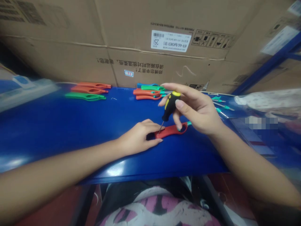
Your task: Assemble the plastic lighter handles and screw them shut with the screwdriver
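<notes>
Hands (135, 138) (198, 110) around and above red handle (170, 131)

Teal stem (189, 123) pt. hid. | carton (131, 18) top cut | wht bundle (270, 100) blurry

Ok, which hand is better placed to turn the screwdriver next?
Probably the right: the right hand holds the screwdriver, its tip at one end of the red handle, while the left hand is at that end, seemingly steadying it.
</notes>
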Motion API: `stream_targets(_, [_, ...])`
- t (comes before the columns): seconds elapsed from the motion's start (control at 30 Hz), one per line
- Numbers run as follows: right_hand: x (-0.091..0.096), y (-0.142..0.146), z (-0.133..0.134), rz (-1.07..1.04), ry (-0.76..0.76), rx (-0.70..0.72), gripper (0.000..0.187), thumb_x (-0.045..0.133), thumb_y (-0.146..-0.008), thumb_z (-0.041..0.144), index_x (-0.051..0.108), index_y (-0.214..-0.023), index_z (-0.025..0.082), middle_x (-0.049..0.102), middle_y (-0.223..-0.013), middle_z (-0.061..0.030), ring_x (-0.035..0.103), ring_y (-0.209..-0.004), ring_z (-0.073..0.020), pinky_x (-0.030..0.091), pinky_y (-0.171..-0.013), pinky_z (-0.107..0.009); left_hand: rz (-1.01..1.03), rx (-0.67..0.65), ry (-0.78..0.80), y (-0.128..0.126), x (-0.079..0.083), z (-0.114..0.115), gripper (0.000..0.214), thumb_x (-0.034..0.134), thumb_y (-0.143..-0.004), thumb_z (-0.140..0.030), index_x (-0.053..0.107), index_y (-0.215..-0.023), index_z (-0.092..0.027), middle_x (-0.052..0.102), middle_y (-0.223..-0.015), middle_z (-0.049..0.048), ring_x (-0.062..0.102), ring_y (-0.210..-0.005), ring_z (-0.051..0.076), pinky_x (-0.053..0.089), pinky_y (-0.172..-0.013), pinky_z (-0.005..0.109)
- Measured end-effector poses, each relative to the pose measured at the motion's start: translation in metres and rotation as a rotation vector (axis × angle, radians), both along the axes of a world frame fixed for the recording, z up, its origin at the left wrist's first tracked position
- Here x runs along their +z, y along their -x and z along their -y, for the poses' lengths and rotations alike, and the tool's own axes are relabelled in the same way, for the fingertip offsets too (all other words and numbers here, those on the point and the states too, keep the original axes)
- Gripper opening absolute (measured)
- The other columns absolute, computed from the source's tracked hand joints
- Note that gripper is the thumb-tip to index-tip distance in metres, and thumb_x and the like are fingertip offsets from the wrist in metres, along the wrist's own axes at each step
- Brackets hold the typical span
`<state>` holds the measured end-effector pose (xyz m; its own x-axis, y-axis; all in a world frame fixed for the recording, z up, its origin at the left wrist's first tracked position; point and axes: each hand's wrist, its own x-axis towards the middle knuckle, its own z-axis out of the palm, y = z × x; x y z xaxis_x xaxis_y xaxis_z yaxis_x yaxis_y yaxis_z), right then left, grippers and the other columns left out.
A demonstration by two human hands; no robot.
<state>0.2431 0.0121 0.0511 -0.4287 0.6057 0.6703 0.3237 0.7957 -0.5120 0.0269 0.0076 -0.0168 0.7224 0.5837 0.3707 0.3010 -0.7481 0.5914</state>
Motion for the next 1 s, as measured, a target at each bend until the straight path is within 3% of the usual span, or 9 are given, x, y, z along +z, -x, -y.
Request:
stream_targets(0.17, [-0.005,-0.003,-0.008,-0.059,-0.208,-0.17,0.03,0.07,-0.091,0.038,0.071,-0.118,0.026,0.069,-0.095,-0.0033,0.062,-0.068,-0.013,0.058,-0.062,-0.029,0.003,0.005,-0.001,0.0,0.001,0.001,0.027,0.07,-0.09,-0.024,0.071,-0.116,-0.016,0.075,-0.117,0.0078,0.065,-0.105,0.023,0.051,-0.095,0.038])
stream_targets(0.3, [-0.003,-0.005,-0.007,0.097,-0.073,-0.002,0.043,0.047,-0.103,0.035,0.049,-0.147,0.032,0.068,-0.119,-0.005,0.065,-0.073,-0.0125,0.06,-0.066,-0.03,-0.001,-0.005,0.004,0.0,0.002,0.001,0.025,0.069,-0.091,-0.026,0.071,-0.114,-0.016,0.076,-0.113,0.0075,0.065,-0.099,0.022,0.051,-0.091,0.037])
stream_targets(0.37, [-0.001,-0.005,-0.004,0.111,-0.033,0.07,0.044,0.048,-0.103,0.034,0.048,-0.147,0.032,0.067,-0.124,-0.0052,0.066,-0.074,-0.0126,0.06,-0.064,-0.03,-0.009,-0.007,0.008,0.0,0.001,0.001,0.026,0.069,-0.092,-0.026,0.071,-0.115,-0.016,0.076,-0.113,0.0069,0.065,-0.098,0.022,0.05,-0.092,0.037])
stream_targets(0.53, [0.003,-0.002,0.006,0.104,-0.302,-0.047,0.037,0.066,-0.094,0.038,0.063,-0.13,0.029,0.071,-0.118,-0.0065,0.068,-0.091,-0.0205,0.062,-0.079,-0.038,-0.014,0.009,0.018,0.0,-0.001,0.0,0.029,0.069,-0.091,-0.026,0.069,-0.119,-0.017,0.075,-0.115,0.0072,0.064,-0.105,0.023,0.049,-0.096,0.038])
stream_targets(0.67, [0.006,0.0,0.011,0.157,-0.101,0.017,0.041,0.042,-0.105,0.031,0.05,-0.145,0.029,0.066,-0.131,-0.0072,0.07,-0.089,-0.0174,0.062,-0.075,-0.035,-0.029,0.007,0.013,0.0,0.0,0.0,0.032,0.069,-0.091,-0.026,0.069,-0.122,-0.017,0.075,-0.109,0.0063,0.064,-0.098,0.022,0.05,-0.091,0.036])
stream_targets(0.73, [0.006,0.0,0.011,0.118,-0.094,0.006,0.035,0.05,-0.102,0.032,0.058,-0.136,0.029,0.07,-0.119,-0.0054,0.069,-0.079,-0.0157,0.06,-0.07,-0.033,-0.025,0.001,0.011,0.0,0.0,0.0,0.032,0.069,-0.091,-0.025,0.069,-0.122,-0.016,0.075,-0.109,0.0065,0.064,-0.099,0.022,0.05,-0.092,0.036])
stream_targets(0.83, [0.005,0.0,0.009,0.078,-0.273,-0.103,0.027,0.069,-0.092,0.038,0.07,-0.117,0.026,0.074,-0.1,-0.0045,0.068,-0.077,-0.0179,0.06,-0.074,-0.035,-0.013,0.008,0.016,0.001,-0.001,0.0,0.034,0.07,-0.09,-0.024,0.068,-0.123,-0.016,0.075,-0.114,0.007,0.063,-0.103,0.022,0.049,-0.095,0.037])
stream_targets(0.9, [0.004,-0.001,0.007,0.093,-0.251,-0.108,0.033,0.061,-0.097,0.039,0.066,-0.127,0.027,0.073,-0.109,-0.0065,0.068,-0.078,-0.0178,0.06,-0.076,-0.036,-0.011,0.006,0.017,0.0,-0.001,0.0,0.033,0.07,-0.091,-0.025,0.068,-0.123,-0.015,0.074,-0.115,0.0072,0.063,-0.103,0.022,0.05,-0.095,0.037])
stream_targets(1.0, [0.004,-0.002,0.005,0.108,-0.027,0.023,0.043,0.043,-0.105,0.035,0.048,-0.147,0.03,0.067,-0.124,-0.0072,0.069,-0.077,-0.0138,0.06,-0.066,-0.03,-0.024,-0.004,0.017,0.0,0.0,0.0,0.03,0.068,-0.092,-0.025,0.07,-0.12,-0.015,0.075,-0.111,0.0074,0.064,-0.098,0.022,0.05,-0.093,0.037])
